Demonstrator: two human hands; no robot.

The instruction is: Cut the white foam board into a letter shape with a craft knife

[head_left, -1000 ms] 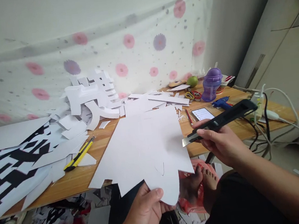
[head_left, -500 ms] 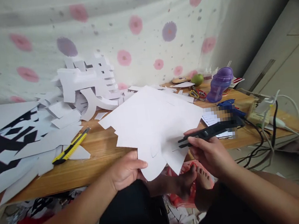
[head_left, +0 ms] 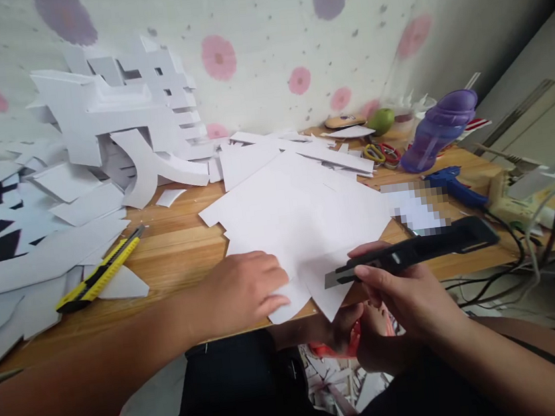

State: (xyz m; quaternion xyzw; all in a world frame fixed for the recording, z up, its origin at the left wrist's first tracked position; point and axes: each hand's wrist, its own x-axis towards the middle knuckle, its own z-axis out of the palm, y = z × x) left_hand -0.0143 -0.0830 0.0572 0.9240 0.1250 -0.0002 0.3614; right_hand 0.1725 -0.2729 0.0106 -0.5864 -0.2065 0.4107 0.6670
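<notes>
A white sheet [head_left: 282, 207] of paper or board with stepped, cut edges lies on the wooden table [head_left: 180, 229]. Its lower lobes reach the front edge. My left hand [head_left: 251, 284] rests palm down over the sheet's lower left part, fingers loosely bent and thumb apart, gripping nothing. In my right hand [head_left: 402, 294] is a black utility knife [head_left: 403, 254]. Its bare blade points left, just over the sheet's lower right lobe; whether it touches is unclear.
A yellow utility knife [head_left: 99, 272] lies at left by white offcuts [head_left: 19, 277]. A white paper structure [head_left: 115, 106] stands behind. To the right are scissors [head_left: 381, 153], a purple bottle [head_left: 441, 129], a blue glue gun [head_left: 455, 186] and cables [head_left: 554, 216].
My left hand has let go of the sheet's lower edge and come over its top. The sheet now lies lower on the table. The black knife has turned, showing its blade broadside.
</notes>
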